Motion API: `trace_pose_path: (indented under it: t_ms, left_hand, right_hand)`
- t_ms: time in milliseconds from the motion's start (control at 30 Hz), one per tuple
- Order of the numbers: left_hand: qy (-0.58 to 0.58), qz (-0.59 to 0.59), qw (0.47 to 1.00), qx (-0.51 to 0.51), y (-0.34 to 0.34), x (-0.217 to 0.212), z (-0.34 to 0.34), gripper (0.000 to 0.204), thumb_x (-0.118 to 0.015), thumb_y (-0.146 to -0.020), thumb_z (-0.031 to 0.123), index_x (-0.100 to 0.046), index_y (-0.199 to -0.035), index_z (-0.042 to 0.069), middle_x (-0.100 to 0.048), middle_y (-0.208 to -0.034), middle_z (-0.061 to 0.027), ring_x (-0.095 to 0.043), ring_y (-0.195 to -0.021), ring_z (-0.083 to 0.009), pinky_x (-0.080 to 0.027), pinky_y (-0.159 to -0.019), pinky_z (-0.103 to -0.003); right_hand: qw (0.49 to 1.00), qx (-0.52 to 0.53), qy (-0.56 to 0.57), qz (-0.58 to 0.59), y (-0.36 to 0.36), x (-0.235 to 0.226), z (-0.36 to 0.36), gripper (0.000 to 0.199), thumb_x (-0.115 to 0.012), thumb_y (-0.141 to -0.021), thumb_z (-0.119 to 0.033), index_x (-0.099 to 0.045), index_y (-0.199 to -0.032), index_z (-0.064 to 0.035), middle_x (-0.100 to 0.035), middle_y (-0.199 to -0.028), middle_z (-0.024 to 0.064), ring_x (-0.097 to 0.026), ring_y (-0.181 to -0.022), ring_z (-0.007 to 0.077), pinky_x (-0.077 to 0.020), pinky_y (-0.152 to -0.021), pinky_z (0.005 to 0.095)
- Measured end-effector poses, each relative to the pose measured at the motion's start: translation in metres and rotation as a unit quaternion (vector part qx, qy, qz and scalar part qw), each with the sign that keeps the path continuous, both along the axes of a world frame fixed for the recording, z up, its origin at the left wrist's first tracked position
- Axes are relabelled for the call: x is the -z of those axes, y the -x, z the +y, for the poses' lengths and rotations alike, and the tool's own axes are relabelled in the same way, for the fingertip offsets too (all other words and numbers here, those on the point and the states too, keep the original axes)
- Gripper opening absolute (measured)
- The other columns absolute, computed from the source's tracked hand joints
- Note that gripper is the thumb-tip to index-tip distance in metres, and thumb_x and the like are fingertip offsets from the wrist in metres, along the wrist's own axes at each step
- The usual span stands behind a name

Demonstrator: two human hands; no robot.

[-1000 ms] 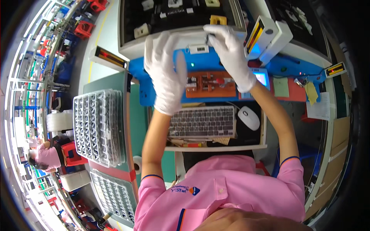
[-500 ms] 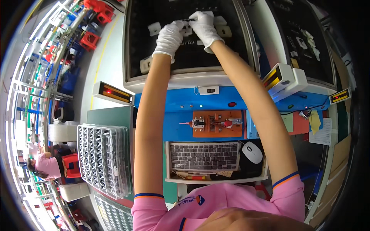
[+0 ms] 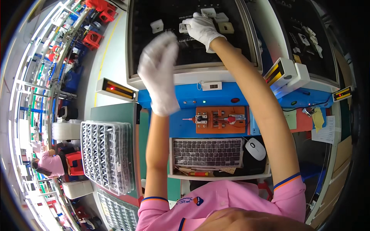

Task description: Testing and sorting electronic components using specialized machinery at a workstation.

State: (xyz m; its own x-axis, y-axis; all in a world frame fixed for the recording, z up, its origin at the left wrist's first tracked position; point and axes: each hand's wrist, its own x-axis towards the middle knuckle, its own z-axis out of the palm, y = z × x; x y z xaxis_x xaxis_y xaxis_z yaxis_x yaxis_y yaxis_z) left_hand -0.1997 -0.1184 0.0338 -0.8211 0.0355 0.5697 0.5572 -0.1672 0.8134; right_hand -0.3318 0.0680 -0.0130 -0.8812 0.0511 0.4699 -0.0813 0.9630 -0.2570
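My right hand (image 3: 202, 29), in a white glove, reaches over a black panel (image 3: 210, 57) in a metal frame. Its fingers are bent and closed at the edge of a small white block (image 3: 182, 27). Rows of small dark, spring-like pieces (image 3: 187, 39) lie beside that block. My left hand (image 3: 158, 73), gloved too, is in the air over the panel's near left edge, apart from the blocks. Motion smears its fingers, so whether it holds anything is hidden. More pale blocks lie about: a white one (image 3: 157, 26) to the left and a cream one (image 3: 226, 27) to the right.
Nearer me are an orange fixture (image 3: 220, 120) on a blue surface, a keyboard (image 3: 207, 152) and a mouse (image 3: 255, 149). Stacked clear trays (image 3: 104, 158) stand at left. Yellow-black sensor bars (image 3: 115, 89) flank the panel. A second black panel (image 3: 304, 42) is at right. A person (image 3: 50, 163) sits far left.
My left hand has drawn back toward me and left, away from the right hand. The right hand stays by the small white block. The whole view has shifted slightly.
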Motion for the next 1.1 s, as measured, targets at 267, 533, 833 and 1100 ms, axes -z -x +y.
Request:
trace_pose_path:
  t_ms: [267, 533, 833, 1100]
  left_hand:
    - [0.353, -0.007, 0.932, -0.079, -0.101, 0.072, -0.042, 0.016, -0.071, -0.090, 0.015, -0.071, -0.105, 0.020, -0.072, -0.110, 0.0037, -0.066, -0.106, -0.0178, -0.008, -0.114, -0.070]
    - [0.380, 0.009, 0.923, -0.063, -0.074, 0.108, -0.065, 0.011, -0.071, -0.091, 0.022, -0.073, -0.102, 0.021, -0.070, -0.104, 0.0044, -0.066, -0.103, -0.0157, 0.003, -0.111, -0.075]
    - [0.283, 0.058, 0.957, -0.035, -0.059, 0.099, -0.068, 0.012, -0.075, -0.087, 0.009, -0.072, -0.098, 0.003, -0.072, -0.089, -0.0091, -0.068, -0.078, -0.0156, -0.054, -0.071, -0.028]
    - [0.240, -0.099, 0.965, 0.020, -0.114, 0.039, -0.101, 0.028, -0.070, -0.093, 0.010, -0.065, -0.120, 0.003, -0.071, -0.099, -0.0075, -0.066, -0.095, -0.0141, -0.052, -0.085, -0.028]
  right_hand:
    - [0.963, -0.147, 0.086, 0.209, -0.120, -0.038, -0.018, 0.058, -0.049, -0.092, 0.000, -0.038, -0.148, -0.0063, -0.061, -0.124, 0.0205, -0.059, -0.111, 0.0370, -0.0466, -0.096, 0.0454]
    - [0.981, -0.154, -0.109, -0.041, -0.279, 0.020, 0.016, 0.024, -0.066, -0.085, -0.012, -0.051, -0.102, -0.0055, -0.060, -0.086, 0.0135, -0.063, -0.081, 0.0313, -0.0507, -0.068, 0.0455]
    - [0.995, -0.099, -0.019, -0.028, -0.273, 0.046, 0.028, 0.024, -0.073, -0.079, -0.016, -0.055, -0.092, -0.0066, -0.064, -0.085, 0.0151, -0.065, -0.085, 0.0356, -0.0504, -0.072, 0.0483]
    - [0.962, -0.272, 0.001, -0.003, -0.299, 0.042, 0.035, 0.027, -0.072, -0.084, -0.018, -0.060, -0.104, -0.0053, -0.063, -0.100, 0.0129, -0.058, -0.100, 0.0343, -0.0459, -0.088, 0.0457]
